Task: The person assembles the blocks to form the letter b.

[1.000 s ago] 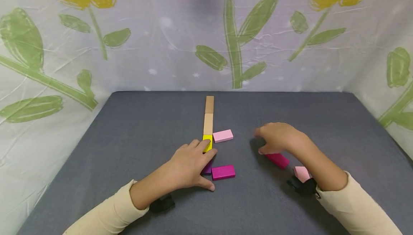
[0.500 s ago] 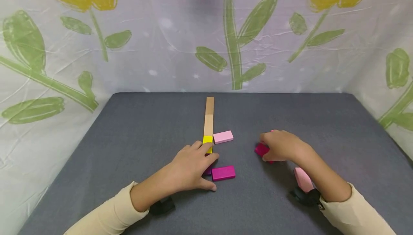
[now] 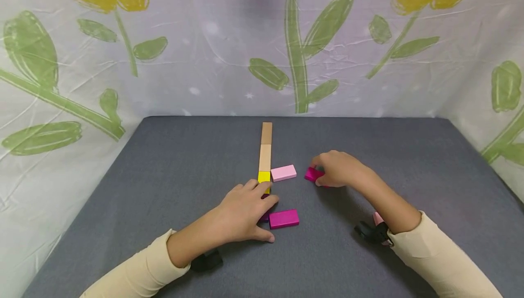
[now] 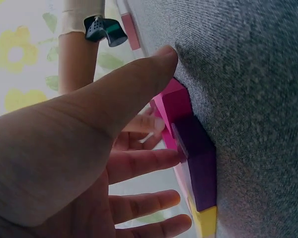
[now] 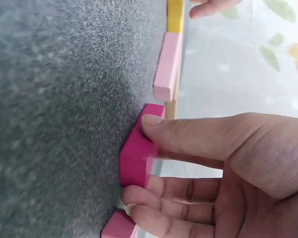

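Observation:
My left hand (image 3: 241,211) lies with spread fingers over the near end of a line of blocks. Its fingertips touch a purple block (image 4: 198,163) and reach a yellow block (image 3: 264,176) beyond it. Against the purple block's right side sits a magenta block (image 3: 284,219), close to the thumb. My right hand (image 3: 340,169) pinches a dark pink block (image 5: 136,151) between thumb and fingers, low at the table surface. That block is partly hidden by the hand in the head view. Left of it, a light pink block (image 3: 284,173) sits angled beside the yellow one.
Two plain wooden blocks, one tan (image 3: 266,133) and one lighter (image 3: 264,157), continue the line towards the back. A pink block (image 3: 377,218) is partly hidden under the right wrist. Another pink block (image 5: 120,225) shows at the right wrist view's lower edge. A flowered curtain (image 3: 204,52) stands behind the grey table.
The right hand has taken hold of the dark pink block and moved it left and away from me, closer to the light pink block. My left hand has stayed in place.

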Available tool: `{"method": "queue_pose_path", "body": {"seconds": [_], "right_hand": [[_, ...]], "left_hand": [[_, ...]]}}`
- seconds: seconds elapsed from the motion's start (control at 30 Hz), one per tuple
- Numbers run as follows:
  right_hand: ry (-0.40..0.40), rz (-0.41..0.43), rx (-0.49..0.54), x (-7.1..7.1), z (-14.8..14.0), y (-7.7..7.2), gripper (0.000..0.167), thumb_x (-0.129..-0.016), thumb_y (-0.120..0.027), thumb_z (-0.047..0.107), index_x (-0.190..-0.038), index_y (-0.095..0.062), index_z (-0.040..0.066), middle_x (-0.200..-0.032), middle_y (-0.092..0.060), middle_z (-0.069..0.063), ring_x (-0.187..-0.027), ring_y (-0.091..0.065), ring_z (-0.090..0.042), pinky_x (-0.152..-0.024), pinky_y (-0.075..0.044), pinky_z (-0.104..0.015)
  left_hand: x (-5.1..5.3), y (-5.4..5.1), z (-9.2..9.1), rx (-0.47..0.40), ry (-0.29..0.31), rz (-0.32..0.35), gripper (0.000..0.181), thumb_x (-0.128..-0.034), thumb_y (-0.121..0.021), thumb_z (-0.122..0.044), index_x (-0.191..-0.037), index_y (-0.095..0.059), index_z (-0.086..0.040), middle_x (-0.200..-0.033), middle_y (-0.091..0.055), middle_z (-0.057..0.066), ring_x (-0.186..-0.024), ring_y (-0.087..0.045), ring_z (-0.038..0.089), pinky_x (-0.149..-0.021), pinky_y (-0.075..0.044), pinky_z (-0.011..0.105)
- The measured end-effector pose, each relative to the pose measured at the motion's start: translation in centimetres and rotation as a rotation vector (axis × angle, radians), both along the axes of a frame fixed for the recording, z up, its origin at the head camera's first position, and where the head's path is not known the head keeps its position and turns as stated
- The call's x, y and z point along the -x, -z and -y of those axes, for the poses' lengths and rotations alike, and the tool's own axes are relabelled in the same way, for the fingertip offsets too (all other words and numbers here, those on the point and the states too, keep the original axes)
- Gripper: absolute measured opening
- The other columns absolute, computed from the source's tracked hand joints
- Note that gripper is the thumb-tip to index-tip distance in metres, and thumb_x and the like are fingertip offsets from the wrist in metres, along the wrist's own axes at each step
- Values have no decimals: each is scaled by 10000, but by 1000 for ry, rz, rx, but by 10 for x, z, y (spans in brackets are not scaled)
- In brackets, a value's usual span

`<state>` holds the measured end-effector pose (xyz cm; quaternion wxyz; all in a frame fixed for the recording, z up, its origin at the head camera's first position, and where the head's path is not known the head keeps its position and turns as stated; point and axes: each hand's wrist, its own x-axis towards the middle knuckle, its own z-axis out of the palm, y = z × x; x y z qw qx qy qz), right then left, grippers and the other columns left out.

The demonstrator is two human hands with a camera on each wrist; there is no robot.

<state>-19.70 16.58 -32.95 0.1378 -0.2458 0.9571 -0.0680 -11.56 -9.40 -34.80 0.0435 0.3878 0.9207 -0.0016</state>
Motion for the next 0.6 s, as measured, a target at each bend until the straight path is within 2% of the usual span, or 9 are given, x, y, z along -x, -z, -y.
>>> {"method": "queue_pose_path", "body": {"seconds": [0.13,0.6], "right_hand": [[-9,-19,6,6,6,2,350,-856,-765,112,-1198,-717,53,-1141,-694,-147,-961,-643,-283,-822,-514,-501],[-24,7,45,13,14,5,329,-848,-789,151,-1165,-729,92,-987,-682,-58,-815,-575,-206,-738,-492,-435]], "left_hand": [[0,1,0,8,-4,5,773,-765,-768,-649,-1349,-627,-162,-1431,-508,125,-1192,-478,270,-907,-487,428],[3,-2,1,1,-8,43,796,-762,-752,-675,-1358,-623,-163,-1449,-491,125,-1209,-467,274,-932,-480,445]]}}
